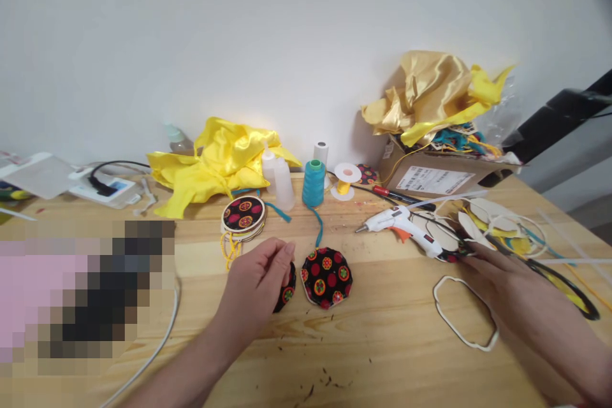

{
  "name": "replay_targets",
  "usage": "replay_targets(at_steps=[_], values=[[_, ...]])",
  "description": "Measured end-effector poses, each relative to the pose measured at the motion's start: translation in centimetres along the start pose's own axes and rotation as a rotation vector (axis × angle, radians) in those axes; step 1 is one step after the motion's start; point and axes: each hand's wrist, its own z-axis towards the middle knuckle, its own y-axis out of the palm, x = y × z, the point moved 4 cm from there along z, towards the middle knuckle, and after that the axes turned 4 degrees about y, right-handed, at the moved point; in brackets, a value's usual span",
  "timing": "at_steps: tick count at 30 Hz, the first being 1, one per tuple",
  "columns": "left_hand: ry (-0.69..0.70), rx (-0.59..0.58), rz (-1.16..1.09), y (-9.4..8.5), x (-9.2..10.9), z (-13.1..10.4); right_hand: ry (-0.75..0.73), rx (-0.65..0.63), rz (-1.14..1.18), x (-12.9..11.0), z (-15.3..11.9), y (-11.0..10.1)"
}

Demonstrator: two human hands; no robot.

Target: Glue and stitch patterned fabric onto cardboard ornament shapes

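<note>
My left hand (pixel 261 277) is closed in a pinch, holding a black floral fabric piece (pixel 287 296) that it mostly covers. Just right of it, a black fabric-covered disc (pixel 327 277) with red and orange flowers lies on the table, and a teal thread (pixel 319 229) runs from its top to the teal thread cone (pixel 313 183). My right hand (pixel 511 280) reaches over the pile at right with fingers stretched out, beside a scrap of black floral fabric (pixel 449 256). Below it lies a thin, wavy-edged white ring (pixel 466 312). A white glue gun (pixel 406 229) rests left of its fingertips.
Behind stand plastic squeeze bottles (pixel 283 185), a yellow ribbon spool (pixel 345 185) and crumpled yellow satin (pixel 215 162). A stack of round pieces (pixel 243 215) is at left. A cardboard box (pixel 430 172) with gold cloth fills the back right. A white cable (pixel 165 331) crosses the left.
</note>
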Motion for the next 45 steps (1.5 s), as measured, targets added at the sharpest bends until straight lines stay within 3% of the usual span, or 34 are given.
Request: replay_targets(at_steps=[4, 5, 7, 9, 11, 15, 19, 21, 23, 26, 28, 31, 33, 36, 41, 45], values=[[0.065, 0.100, 0.145, -1.1, 0.1, 0.6, -0.035, 0.023, -0.186, -1.8, 0.3, -1.2], [0.093, 0.128, 0.228, -1.5, 0.1, 0.8, -0.029, 0.060, -0.192, -2.9, 0.3, -1.7], [0.142, 0.146, 0.412, -2.1, 0.1, 1.3, -0.166, 0.060, -0.128, -6.1, 0.2, -2.2], [0.178, 0.078, 0.575, -2.4, -0.2, 1.9, -0.331, -0.094, -0.035, -9.0, -0.2, -1.7], [0.199, -0.029, 0.680, -2.5, -0.6, 2.1, -0.365, -0.167, -0.029, -10.1, -0.7, -1.1], [0.218, -0.201, 0.765, -2.2, -1.0, 1.8, -0.285, -0.143, -0.157, -6.9, -1.0, -0.4], [0.246, -0.268, 0.798, -1.7, -0.9, 1.3, -0.162, -0.117, -0.291, -3.0, -0.5, -0.3], [0.257, -0.293, 0.813, -1.5, -0.7, 1.2, -0.142, -0.124, -0.260, -3.4, -0.1, -0.5], [0.268, -0.314, 0.817, -1.4, -0.4, 1.3, -0.139, -0.145, -0.144, -5.7, 0.5, -0.8], [0.214, -0.271, 0.702, -1.9, 0.4, 1.4, -0.160, -0.163, 0.157, -10.9, 1.4, -1.6], [0.125, -0.248, 0.489, -2.0, 0.9, 1.2, -0.178, -0.202, 0.414, -14.4, 1.9, -1.9], [0.034, -0.316, 0.105, -0.9, 1.3, 0.4, -0.114, -0.276, 0.746, -17.9, 2.5, -1.8], [0.081, -0.326, 0.007, 0.0, 1.5, 0.0, -0.057, -0.383, 0.933, -19.2, 2.8, -1.2], [0.072, -0.367, -0.058, 1.1, 1.2, -0.4, 0.105, -0.519, 1.132, -19.6, 3.2, -0.2], [-0.091, -0.397, -0.090, 1.5, 0.6, -0.6, 0.377, -0.581, 1.284, -18.1, 3.7, 1.2], [-0.162, -0.393, -0.115, 1.6, 0.3, -0.6, 0.485, -0.647, 1.368, -17.6, 3.5, 2.5]])
